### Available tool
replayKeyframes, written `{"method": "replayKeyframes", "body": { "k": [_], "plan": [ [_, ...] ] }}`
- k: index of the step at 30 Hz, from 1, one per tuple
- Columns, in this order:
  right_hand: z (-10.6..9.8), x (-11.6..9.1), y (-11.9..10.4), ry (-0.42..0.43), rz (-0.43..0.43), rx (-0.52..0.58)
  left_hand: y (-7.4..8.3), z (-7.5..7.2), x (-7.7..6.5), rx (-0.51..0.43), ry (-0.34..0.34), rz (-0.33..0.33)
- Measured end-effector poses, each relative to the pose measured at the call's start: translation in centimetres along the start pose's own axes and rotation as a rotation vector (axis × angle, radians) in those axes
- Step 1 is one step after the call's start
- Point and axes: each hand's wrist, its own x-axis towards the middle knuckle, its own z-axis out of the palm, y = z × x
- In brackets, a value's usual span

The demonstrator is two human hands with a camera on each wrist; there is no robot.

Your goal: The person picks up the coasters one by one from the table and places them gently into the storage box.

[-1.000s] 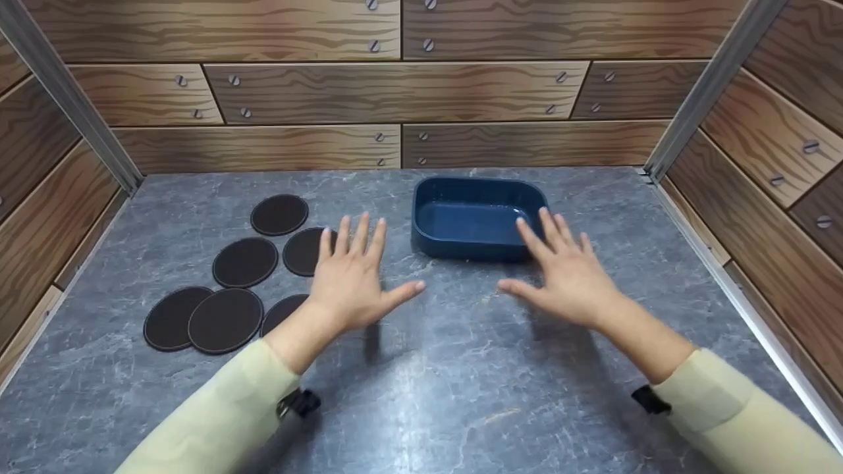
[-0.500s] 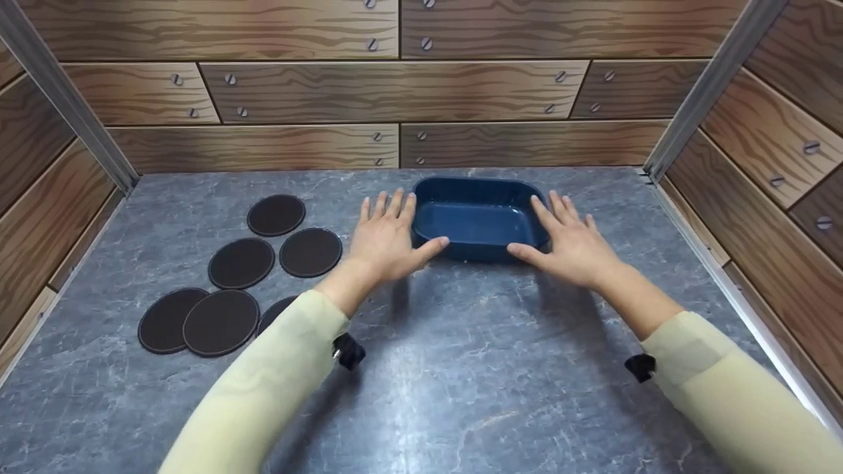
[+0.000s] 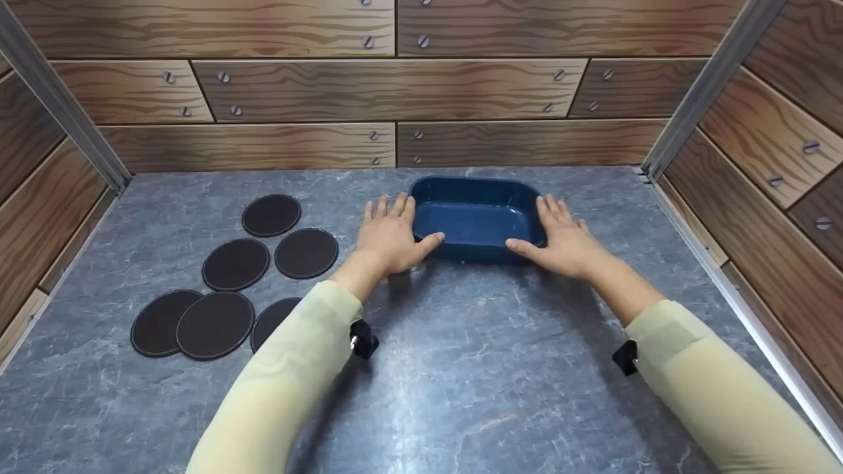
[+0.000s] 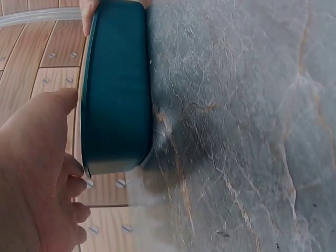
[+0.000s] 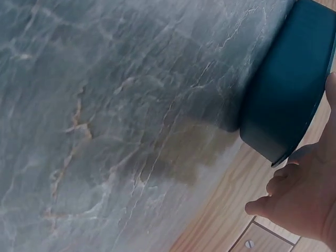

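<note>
A dark blue rectangular dish (image 3: 477,226) with rounded corners stands upright on the grey marbled table, with nothing inside. My left hand (image 3: 390,242) is at its left end, fingers fairly straight along the outside and thumb by the near rim. At the right end is my right hand (image 3: 564,243), its fingers stretched forward by the rim and its thumb pointing inward at the near side. In the left wrist view, a small gap shows between the thumb (image 4: 60,100) and the dish's rim. Whether the right fingers press the dish, I cannot tell.
Several dark round coasters (image 3: 271,215) lie left of the dish. Two of them overlap, and the left sleeve (image 3: 290,368) partly covers another coaster (image 3: 267,322). Wood-patterned walls (image 3: 296,89) close the back and sides, with metal rails (image 3: 744,289) at the corners and right edge.
My left hand has moved right and forward to the dish's left end. The right hand has settled closer against the right end. The dish stays in place.
</note>
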Motion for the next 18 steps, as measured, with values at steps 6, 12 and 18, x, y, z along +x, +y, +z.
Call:
{"method": "replayKeyframes", "body": {
  "k": [6, 12, 18],
  "plan": [
    [0.3, 0.0, 0.3, -0.019, -0.01, 0.02, 0.0, 0.1, 0.2, 0.005, -0.008, 0.007],
    [1.0, -0.3, 0.1, -0.012, -0.014, 0.022, 0.0, 0.0, -0.4, 0.038, -0.021, 0.004],
    [1.6, -0.8, -0.6, -0.003, -0.021, 0.004, -0.2, -0.1, -1.7, 0.059, -0.027, 0.002]
  ]
}}
